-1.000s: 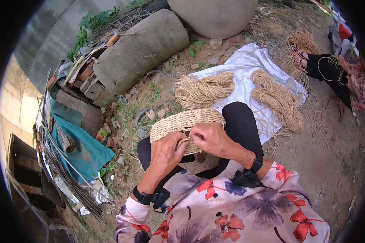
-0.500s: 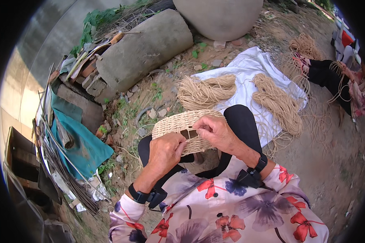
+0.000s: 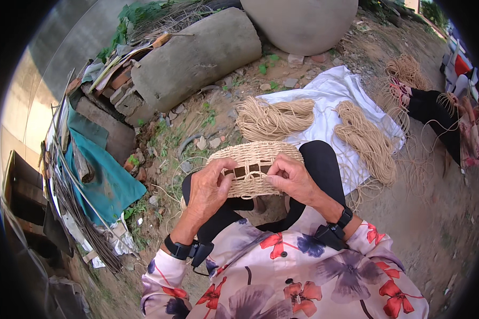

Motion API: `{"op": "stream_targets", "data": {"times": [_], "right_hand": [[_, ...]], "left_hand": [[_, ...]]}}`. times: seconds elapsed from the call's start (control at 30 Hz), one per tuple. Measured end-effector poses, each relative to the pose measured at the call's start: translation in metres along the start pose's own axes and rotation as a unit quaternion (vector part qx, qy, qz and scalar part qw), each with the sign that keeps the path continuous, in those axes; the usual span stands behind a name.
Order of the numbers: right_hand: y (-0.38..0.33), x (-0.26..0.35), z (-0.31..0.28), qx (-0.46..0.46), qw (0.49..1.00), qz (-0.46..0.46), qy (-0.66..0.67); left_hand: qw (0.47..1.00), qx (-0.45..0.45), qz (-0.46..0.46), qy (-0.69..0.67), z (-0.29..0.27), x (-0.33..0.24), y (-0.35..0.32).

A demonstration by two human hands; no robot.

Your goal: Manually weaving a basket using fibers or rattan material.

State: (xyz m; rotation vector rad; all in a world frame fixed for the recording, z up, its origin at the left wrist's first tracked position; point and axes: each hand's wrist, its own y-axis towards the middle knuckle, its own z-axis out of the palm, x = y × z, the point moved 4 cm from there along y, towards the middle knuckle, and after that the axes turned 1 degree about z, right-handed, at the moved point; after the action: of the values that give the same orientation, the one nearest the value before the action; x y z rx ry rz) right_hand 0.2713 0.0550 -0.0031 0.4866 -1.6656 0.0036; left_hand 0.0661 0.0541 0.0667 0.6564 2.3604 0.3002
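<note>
I have a woven straw basket (image 3: 253,166) resting on my knees, a little above the middle of the view, and both my hands are on it. My left hand (image 3: 206,191) sits at the basket's eight o'clock, fingers curled over the near wall and thumb pressed against the weave, closed on the rim. My right hand (image 3: 291,179) is at its four o'clock, fingertips pinched together on the rim beside a dark gap (image 3: 248,171) in the weaving; whether a strand is caught between them I cannot tell. A black wrist strap (image 3: 185,250) sits on my left forearm and another (image 3: 336,227) on my right, above my flowered sleeves. At twelve o'clock from the basket a bundle of pale cord (image 3: 274,118) lies partly on a white cloth (image 3: 339,90), and a second long bundle (image 3: 364,141) lies on the cloth at two o'clock. Further off at eleven o'clock is a concrete cylinder (image 3: 197,56); at nine o'clock a teal sheet (image 3: 98,175) lies over rubble and boards. At the far right, around three o'clock, another person's dark trouser leg (image 3: 434,114) shows with more tangled cord (image 3: 407,72) near it.
</note>
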Motion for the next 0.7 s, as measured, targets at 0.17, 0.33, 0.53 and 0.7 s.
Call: {"op": "stream_targets", "data": {"times": [0.17, 0.33, 0.53, 0.7], "right_hand": [[-0.004, -0.013, 0.005, 0.005, 0.994, 0.021, 0.103], [-0.007, -0.011, 0.003, -0.004, 0.977, 0.054, 0.206], [-0.003, -0.008, 0.007, -0.029, 0.996, 0.039, 0.069], [0.002, 0.011, 0.009, -0.038, 0.996, 0.013, -0.074]], "left_hand": [[0.983, 0.009, 0.145, 0.114, 0.015, -0.005, -0.004], [0.987, 0.046, 0.104, 0.109, 0.015, 0.000, -0.005], [0.909, 0.021, -0.217, -0.354, -0.010, 0.063, -0.023], [0.998, 0.062, 0.002, 0.006, -0.007, 0.035, -0.017]]}}
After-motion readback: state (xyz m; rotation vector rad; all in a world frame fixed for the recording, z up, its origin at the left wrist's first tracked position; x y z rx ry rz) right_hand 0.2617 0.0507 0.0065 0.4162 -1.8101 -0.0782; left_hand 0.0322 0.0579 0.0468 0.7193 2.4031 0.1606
